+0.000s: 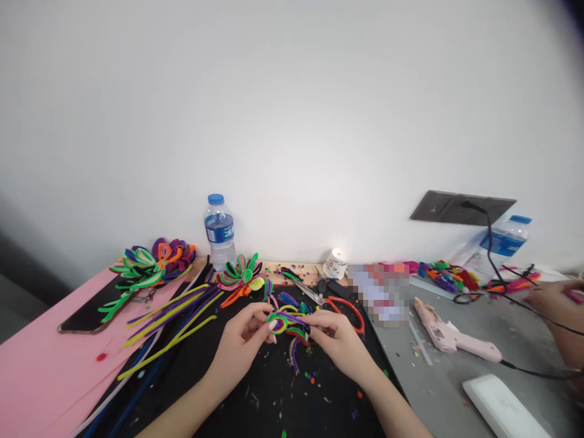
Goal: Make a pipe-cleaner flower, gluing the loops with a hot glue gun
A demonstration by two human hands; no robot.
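My left hand [241,342] and my right hand [338,340] meet over a black mat [255,395]. Between their fingertips they pinch a small pipe-cleaner flower [290,329] with green, purple and red loops; its stems hang down toward the mat. Loose straight pipe cleaners [176,316] in yellow, purple and blue lie to the left of my left hand. Scissors with red handles [337,304] rest just beyond my right hand.
Finished pipe-cleaner flowers [152,261] [239,277] lie at the back left, by a water bottle [219,231] and a phone [91,313] on pink paper [41,377]. A pink glue gun [451,334] lies right. Another person's hand [554,301] works at far right.
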